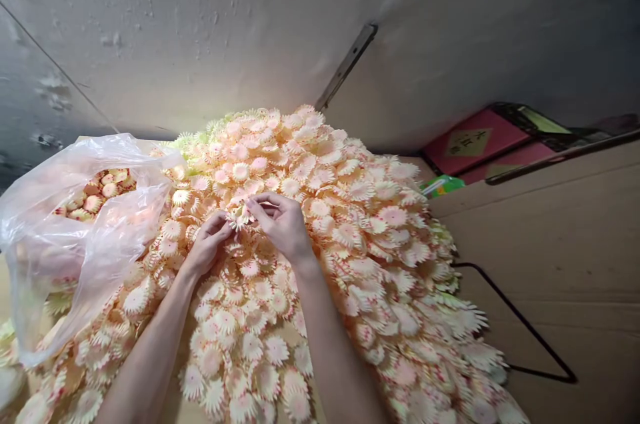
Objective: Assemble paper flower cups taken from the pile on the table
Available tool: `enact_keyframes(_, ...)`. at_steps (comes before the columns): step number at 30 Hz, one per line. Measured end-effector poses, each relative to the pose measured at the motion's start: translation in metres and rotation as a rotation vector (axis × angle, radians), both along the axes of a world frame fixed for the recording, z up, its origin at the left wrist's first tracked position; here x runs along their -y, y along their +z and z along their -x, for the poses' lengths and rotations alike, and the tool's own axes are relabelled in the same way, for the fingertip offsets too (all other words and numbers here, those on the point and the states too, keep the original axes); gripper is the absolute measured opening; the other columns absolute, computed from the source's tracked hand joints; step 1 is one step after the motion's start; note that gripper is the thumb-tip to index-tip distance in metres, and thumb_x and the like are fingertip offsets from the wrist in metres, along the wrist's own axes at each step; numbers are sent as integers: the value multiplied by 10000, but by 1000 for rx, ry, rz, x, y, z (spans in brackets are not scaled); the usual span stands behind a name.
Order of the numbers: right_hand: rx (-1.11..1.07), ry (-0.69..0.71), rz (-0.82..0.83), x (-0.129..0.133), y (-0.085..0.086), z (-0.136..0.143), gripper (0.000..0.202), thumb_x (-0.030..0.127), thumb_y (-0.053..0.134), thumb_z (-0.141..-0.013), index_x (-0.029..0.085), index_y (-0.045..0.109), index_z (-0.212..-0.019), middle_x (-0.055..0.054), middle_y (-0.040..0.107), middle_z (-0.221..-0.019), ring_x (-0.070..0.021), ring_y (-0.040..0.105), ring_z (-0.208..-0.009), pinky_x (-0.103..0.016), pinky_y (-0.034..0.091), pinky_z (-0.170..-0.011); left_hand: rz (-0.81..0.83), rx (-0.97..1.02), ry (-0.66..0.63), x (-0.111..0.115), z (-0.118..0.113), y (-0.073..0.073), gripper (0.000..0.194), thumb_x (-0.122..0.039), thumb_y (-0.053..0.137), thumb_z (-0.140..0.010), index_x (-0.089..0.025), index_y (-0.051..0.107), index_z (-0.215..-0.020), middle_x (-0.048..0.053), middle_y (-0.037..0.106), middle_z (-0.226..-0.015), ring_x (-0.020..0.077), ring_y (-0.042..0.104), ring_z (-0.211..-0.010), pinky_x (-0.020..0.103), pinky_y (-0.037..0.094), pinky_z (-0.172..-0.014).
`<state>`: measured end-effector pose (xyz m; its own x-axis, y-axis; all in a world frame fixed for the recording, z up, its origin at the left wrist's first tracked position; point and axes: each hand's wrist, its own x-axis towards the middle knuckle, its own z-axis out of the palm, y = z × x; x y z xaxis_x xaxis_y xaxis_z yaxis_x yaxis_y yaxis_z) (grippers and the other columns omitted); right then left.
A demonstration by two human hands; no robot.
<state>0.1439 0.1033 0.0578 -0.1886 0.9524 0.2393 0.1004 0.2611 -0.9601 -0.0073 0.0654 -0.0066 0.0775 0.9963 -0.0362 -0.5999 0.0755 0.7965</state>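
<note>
Bare forearms (327, 337), left grip (210, 244) and right grip (285, 227) narrow on one fringed floral piece (239, 218), similar pieces (347, 234) all around.

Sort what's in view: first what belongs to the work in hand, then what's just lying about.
Belongs:
flower-shaped piece, between the fingertips of the left hand and right hand
heap of similar pieces
plastic bag with red-edged pieces, probably

Apparently just lying about:
red boxes
green packet
</note>
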Motion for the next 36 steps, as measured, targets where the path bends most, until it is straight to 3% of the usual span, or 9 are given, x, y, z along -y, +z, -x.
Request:
enact_keyframes(3, 141, 63, -136, 5, 10, -7, 144, 315, 698, -838, 179, 713, -795, -56, 716, -858, -173, 668, -779, -271, 539, -685, -9, -62, -26, 0, 1, -1, 278, -401, 790, -725, -176, 659, -820, -7, 609, -769, 111, 563, -710, 232, 455, -710)
enact_keyframes(6, 324, 169, -204, 9, 17, -11, 88, 253, 699, -843, 194, 732, -787, -39, 727, -848, -169, 670, -775, -281, 527, -695, -83, -197, -36, 0, 2, -1, 319, -477, 705, -799, -159, 688, -803, 20, 631, -762, 129, 573, -731, 246, 453, -732)
enact_keyframes(9, 414, 220, -265, 11, 20, -11, 102, 186, 675, -858, 192, 737, -776, -32, 735, -826, -162, 671, -756, -292, 516, -736, -131, -331, -4, -1, 1, 0, 414, -549, 721, -750, -138, 678, -723, 19, 615, -702, 125, 547, -683, 241, 428, -682)
enact_keyframes(11, 451, 233, -276, 12, 21, -10, 128, 152, 654, -864, 186, 728, -765, -32, 736, -822, -161, 668, -759, -288, 508, -742, -102, -364, 15, -2, 0, 2, 405, -515, 793, -678, -134, 658, -696, -4, 582, -657, 104, 505, -630, 230, 403, -635)
enact_keyframes(18, 349, 69, -125, 5, 15, -19, 179, 271, 578, -907, 172, 658, -782, -43, 689, -760, -170, 652, -698, -281, 509, -670, -13, -335, -44, 2, -1, 5, 277, -353, 822, -686, -145, 638, -690, -36, 555, -630, 84, 505, -606, 210, 395, -613)
enact_keyframes(25, 243, -79, -107, 7, 8, -2, 228, 342, 578, -891, 163, 639, -764, -68, 684, -731, -174, 639, -645, -264, 506, -608, 60, -81, -141, 4, 0, 10, 266, -350, 826, -638, -135, 683, -701, 16, 653, -668, 111, 558, -584, 242, 424, -603)
enact_keyframes(31, 172, -193, -112, 15, 7, 13, 261, 367, 572, -897, 159, 622, -749, -65, 659, -696, -157, 595, -579, -256, 460, -537, -17, 90, -151, 2, -3, 15, 261, -298, 799, -611, -135, 602, -557, -3, 534, -528, 108, 504, -569, 259, 418, -619)
enact_keyframes(36, 173, -304, -139, 26, 13, 23, 220, 340, 567, -900, 167, 623, -775, -59, 640, -685, -164, 589, -603, -264, 467, -551, -20, 150, -229, 4, -4, 17, 284, -362, 770, -620, -150, 587, -577, -10, 439, -453, 147, 492, -581, 320, 448, -634)
